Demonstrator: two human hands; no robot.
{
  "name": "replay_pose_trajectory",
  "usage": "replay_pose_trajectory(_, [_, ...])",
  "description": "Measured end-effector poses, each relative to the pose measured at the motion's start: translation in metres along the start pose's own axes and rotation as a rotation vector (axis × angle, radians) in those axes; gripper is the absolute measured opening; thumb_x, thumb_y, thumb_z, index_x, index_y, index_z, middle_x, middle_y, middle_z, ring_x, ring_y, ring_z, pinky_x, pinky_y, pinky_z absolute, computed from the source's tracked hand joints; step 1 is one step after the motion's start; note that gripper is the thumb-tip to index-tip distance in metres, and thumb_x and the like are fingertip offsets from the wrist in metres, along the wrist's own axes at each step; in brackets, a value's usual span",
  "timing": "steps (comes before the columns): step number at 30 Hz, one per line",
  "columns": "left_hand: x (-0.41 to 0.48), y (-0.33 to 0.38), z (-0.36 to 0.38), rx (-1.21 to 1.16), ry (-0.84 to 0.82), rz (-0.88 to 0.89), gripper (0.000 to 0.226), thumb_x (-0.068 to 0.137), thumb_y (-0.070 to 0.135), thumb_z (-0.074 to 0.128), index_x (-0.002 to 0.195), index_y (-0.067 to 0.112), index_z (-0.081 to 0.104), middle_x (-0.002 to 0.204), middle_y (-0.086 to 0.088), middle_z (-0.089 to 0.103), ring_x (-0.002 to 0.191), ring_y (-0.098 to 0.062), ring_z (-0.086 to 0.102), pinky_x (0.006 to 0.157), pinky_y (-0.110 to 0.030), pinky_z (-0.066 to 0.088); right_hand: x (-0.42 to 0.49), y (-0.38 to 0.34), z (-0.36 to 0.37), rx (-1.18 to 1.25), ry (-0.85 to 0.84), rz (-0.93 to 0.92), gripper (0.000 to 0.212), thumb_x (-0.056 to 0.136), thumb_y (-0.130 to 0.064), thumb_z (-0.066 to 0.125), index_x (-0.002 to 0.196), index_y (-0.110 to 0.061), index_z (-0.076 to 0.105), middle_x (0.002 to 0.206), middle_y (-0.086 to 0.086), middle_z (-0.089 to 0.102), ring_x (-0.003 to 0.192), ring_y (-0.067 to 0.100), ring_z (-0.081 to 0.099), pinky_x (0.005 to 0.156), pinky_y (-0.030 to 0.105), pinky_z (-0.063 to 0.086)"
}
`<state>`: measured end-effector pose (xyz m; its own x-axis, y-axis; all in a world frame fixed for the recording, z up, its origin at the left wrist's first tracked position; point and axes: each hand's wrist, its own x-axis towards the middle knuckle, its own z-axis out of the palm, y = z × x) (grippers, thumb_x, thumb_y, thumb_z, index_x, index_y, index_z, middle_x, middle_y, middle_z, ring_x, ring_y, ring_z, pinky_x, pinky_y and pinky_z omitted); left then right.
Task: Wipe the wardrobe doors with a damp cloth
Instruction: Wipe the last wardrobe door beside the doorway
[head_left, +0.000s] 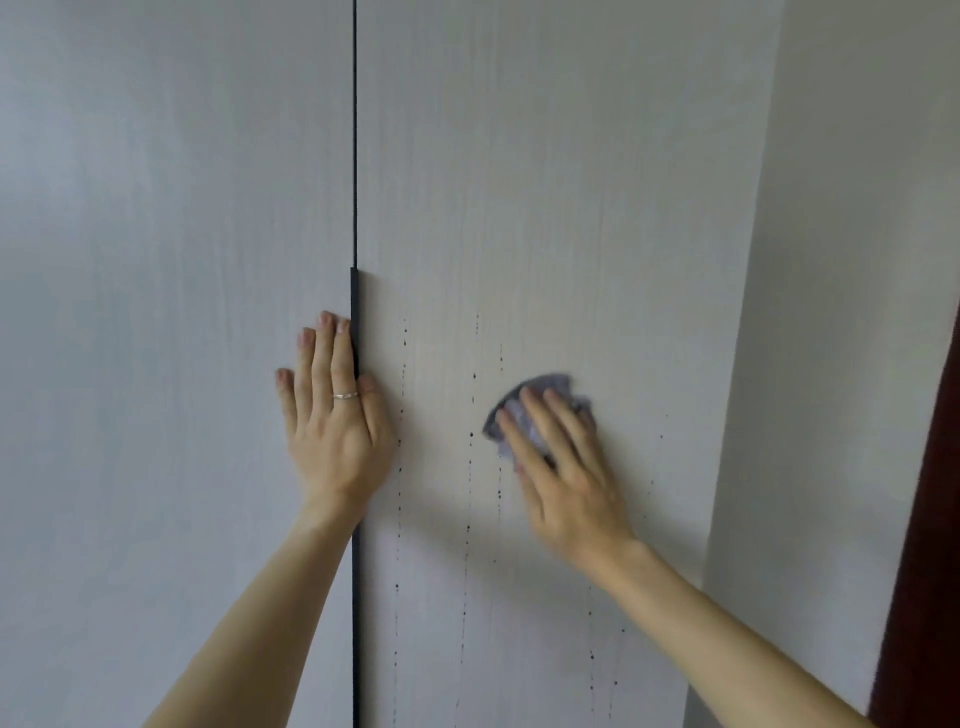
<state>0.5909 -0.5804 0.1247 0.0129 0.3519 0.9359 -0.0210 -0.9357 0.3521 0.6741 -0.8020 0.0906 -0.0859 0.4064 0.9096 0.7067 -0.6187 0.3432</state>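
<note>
Grey-violet cloth (556, 385) lies bunched against the right wardrobe door (545, 208), beneath the straight fingers of the right hand (566, 483); this grip is spread and pressing, not pinching. The left hand (337, 421) lies flat and spread on the left door (156, 260), its thumb across the dark vertical handle strip (355, 312). Drip trails (470, 467) run vertically below and left of the cloth, so the next stroke probably follows the door's long axis downward. Rightward, the panel ends at the wall (831, 312).

Head camera, close, facing wardrobe doors (545, 208)
</note>
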Motion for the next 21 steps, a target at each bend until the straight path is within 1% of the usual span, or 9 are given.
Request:
replay_pose_trajectory(3, [-0.002,0.000,-0.002,-0.009,-0.012,0.004,0.056,0.103,0.022,0.028,0.159,0.018,0.024,0.166,0.004,0.019,0.152,-0.005,0.004,0.125,-0.038,0.000,-0.006,0.010,-0.004,0.000,-0.080,-0.151,0.045,0.100,-0.017,0.054,0.144,-0.014,0.051,0.154,0.013,0.041,0.145,0.034,0.034,0.115,0.057,0.030])
replay_pose_trajectory(5, [-0.005,0.001,-0.002,-0.011,-0.016,0.005,0.057,0.103,0.021,0.028,0.159,0.017,0.024,0.166,0.003,0.019,0.153,-0.007,0.005,0.125,-0.039,0.000,0.023,0.030,-0.014,-0.011,-0.094,-0.175,0.046,0.100,-0.018,0.053,0.146,-0.015,0.049,0.155,0.013,0.039,0.145,0.035,0.033,0.118,0.056,0.027])
replay_pose_trajectory(6, [-0.004,0.000,-0.002,-0.011,-0.017,0.006,0.057,0.102,0.021,0.028,0.159,0.017,0.024,0.166,0.003,0.019,0.154,-0.008,0.006,0.125,-0.039,0.000,0.045,0.041,-0.018,-0.017,-0.068,-0.122,0.047,0.101,-0.019,0.051,0.147,-0.015,0.046,0.156,0.015,0.037,0.146,0.036,0.031,0.119,0.055,0.024])
replay_pose_trajectory(8, [-0.004,0.001,-0.002,-0.010,-0.013,0.002,0.057,0.102,0.020,0.029,0.159,0.017,0.024,0.166,0.004,0.019,0.154,-0.011,0.008,0.125,-0.038,0.000,0.096,0.063,-0.030,-0.014,0.012,0.058,0.048,0.103,-0.021,0.044,0.151,-0.016,0.041,0.159,0.015,0.031,0.148,0.035,0.025,0.121,0.052,0.020])
replay_pose_trajectory(10, [-0.005,0.001,-0.001,-0.003,-0.010,0.002,0.057,0.102,0.021,0.029,0.159,0.018,0.024,0.166,0.006,0.017,0.154,-0.009,0.007,0.125,-0.038,-0.001,0.142,0.076,-0.039,0.014,0.057,0.226,0.048,0.105,-0.025,0.037,0.153,-0.018,0.036,0.163,0.012,0.024,0.151,0.032,0.018,0.123,0.049,0.015])
replay_pose_trajectory(12, [-0.005,0.000,0.000,-0.002,-0.012,0.006,0.057,0.102,0.021,0.028,0.159,0.019,0.023,0.166,0.008,0.014,0.153,-0.006,0.004,0.125,-0.037,-0.001,0.166,0.075,-0.040,0.020,0.083,0.319,0.049,0.105,-0.027,0.035,0.154,-0.019,0.034,0.164,0.010,0.021,0.151,0.031,0.014,0.124,0.047,0.010])
replay_pose_trajectory(14, [-0.003,-0.001,0.001,0.000,-0.007,0.009,0.057,0.102,0.021,0.029,0.159,0.019,0.023,0.166,0.009,0.014,0.153,-0.007,0.005,0.125,-0.037,-0.001,0.165,0.064,-0.032,-0.002,0.136,0.350,0.049,0.104,-0.027,0.036,0.152,-0.017,0.038,0.162,0.012,0.024,0.150,0.034,0.019,0.123,0.049,0.014])
replay_pose_trajectory(17, [-0.002,-0.003,0.000,0.004,-0.002,0.011,0.057,0.102,0.021,0.029,0.159,0.019,0.024,0.166,0.007,0.016,0.153,-0.007,0.006,0.125,-0.036,-0.002,0.122,0.029,-0.014,-0.019,0.166,0.237,0.046,0.103,-0.019,0.043,0.148,-0.012,0.045,0.158,0.016,0.033,0.147,0.036,0.027,0.118,0.055,0.023])
replay_pose_trajectory(21, [-0.001,-0.004,0.000,0.005,-0.011,0.027,0.057,0.103,0.021,0.030,0.159,0.018,0.024,0.166,0.004,0.018,0.153,-0.006,0.003,0.125,-0.037,-0.002,0.027,-0.027,0.008,-0.004,-0.022,0.017,0.051,0.097,-0.014,0.055,0.147,-0.014,0.046,0.157,0.014,0.035,0.148,0.034,0.028,0.115,0.059,0.028])
